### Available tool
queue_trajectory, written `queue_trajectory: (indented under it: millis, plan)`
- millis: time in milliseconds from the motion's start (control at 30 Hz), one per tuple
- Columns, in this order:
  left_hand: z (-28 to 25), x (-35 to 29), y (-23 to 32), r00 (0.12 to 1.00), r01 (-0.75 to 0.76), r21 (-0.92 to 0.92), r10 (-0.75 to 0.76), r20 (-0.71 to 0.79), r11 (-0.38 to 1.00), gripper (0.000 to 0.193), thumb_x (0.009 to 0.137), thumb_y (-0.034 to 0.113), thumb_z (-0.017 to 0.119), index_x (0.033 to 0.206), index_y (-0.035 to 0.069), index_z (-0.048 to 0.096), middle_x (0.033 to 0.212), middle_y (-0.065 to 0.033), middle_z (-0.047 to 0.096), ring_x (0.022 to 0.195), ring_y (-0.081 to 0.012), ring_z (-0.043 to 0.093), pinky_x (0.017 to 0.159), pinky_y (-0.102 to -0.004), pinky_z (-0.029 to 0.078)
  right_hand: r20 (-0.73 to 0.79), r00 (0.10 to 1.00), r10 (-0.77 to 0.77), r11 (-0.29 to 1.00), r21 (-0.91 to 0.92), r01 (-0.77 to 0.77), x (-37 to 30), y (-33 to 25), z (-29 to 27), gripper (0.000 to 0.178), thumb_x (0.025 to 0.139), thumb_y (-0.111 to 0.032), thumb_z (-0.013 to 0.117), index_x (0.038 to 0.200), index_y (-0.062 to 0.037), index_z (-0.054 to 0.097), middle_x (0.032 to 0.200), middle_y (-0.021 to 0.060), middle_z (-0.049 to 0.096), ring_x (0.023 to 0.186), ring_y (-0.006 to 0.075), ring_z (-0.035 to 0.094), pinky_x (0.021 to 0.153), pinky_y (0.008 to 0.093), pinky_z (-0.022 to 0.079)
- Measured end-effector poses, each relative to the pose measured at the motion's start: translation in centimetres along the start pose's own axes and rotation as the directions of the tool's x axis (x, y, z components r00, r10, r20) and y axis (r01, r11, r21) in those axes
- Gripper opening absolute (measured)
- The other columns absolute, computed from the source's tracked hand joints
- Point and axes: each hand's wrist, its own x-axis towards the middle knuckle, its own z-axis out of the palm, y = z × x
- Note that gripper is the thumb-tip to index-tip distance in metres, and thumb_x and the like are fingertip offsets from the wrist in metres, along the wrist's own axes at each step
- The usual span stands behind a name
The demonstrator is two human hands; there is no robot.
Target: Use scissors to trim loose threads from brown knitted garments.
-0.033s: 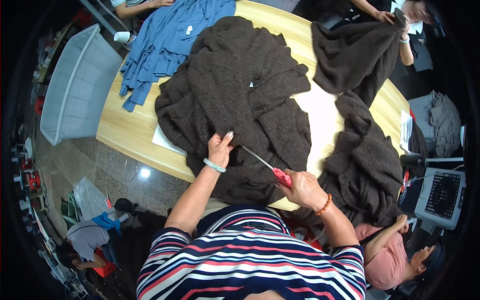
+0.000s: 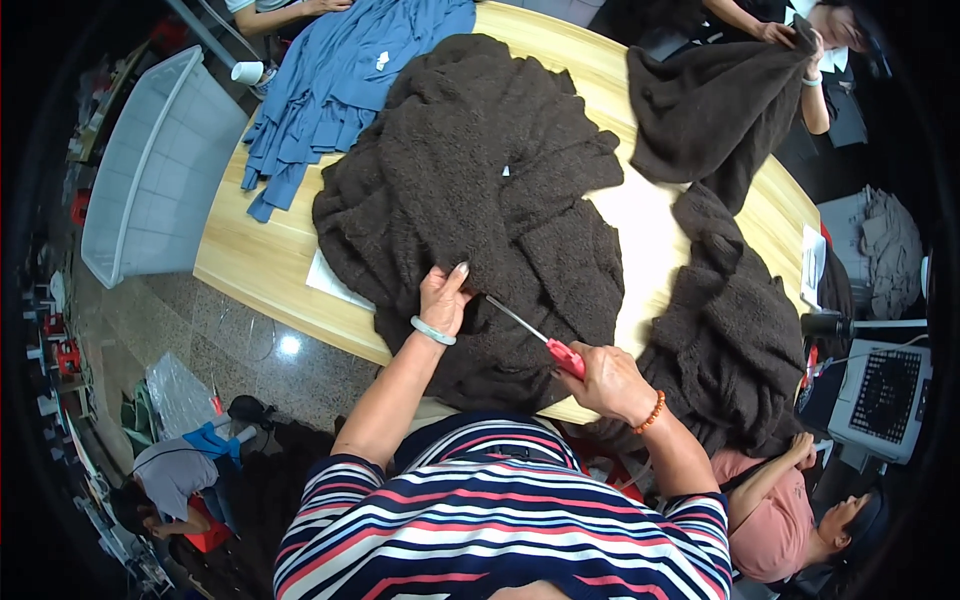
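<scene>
A heap of dark brown fleecy fabric [image 2: 455, 160] covers the middle of the table, with a small white tag on it. At the heap's near edge my left hand [image 2: 443, 302] pinches a bit of the fabric between thumb and fingers. My right hand [image 2: 615, 385] is wrapped round the red handle of a tool with a long, thin metal shaft [image 2: 520, 321]. The shaft slants toward my left hand, its tip just right of the fingers and close to the fabric. Whether the tip touches the cloth, I cannot tell.
Blue garments [image 2: 340, 95] lie at the far left of the wooden table [image 2: 235, 255]. More brown fabric [image 2: 725, 330] is piled at right. Across the table, a person's hands hold up a brown piece [image 2: 705, 105]. A whitish bin [image 2: 145, 165] stands left; a person in pink [image 2: 770, 510] is at lower right.
</scene>
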Motion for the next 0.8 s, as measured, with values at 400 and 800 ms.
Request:
queue_trajectory:
  millis: [400,800]
  plan:
    - [0.4,-1.1,0.9,0.985,-0.147,0.892,0.144,0.094,0.426,0.044,0.085,0.035,0.073,0.104,-0.001,0.059,0.097,-0.0163,0.066,0.097,-0.0267,0.064,0.081,-0.0351,0.05,-0.045,0.999,0.025,0.997,-0.073,-0.029,-0.4,1.9,2.0,0.022,0.087,-0.025,0.063,0.092,-0.0034,0.058,0.062,0.0206,0.062,0.063,0.0389,0.065,0.059,0.0476,0.052]
    - [1.6,-1.6,1.3,0.902,-0.347,0.852,0.387,0.189,0.393,0.007,0.086,0.007,0.066,0.093,0.004,0.064,0.084,-0.0038,0.063,0.081,-0.0169,0.059,0.075,-0.0305,0.048,0.022,0.999,0.038,0.988,0.148,-0.041,-1.5,2.1,-1.0,0.026,0.087,-0.03,0.067,0.101,-0.0084,0.063,0.075,0.0224,0.064,0.074,0.0408,0.065,0.067,0.0468,0.052]
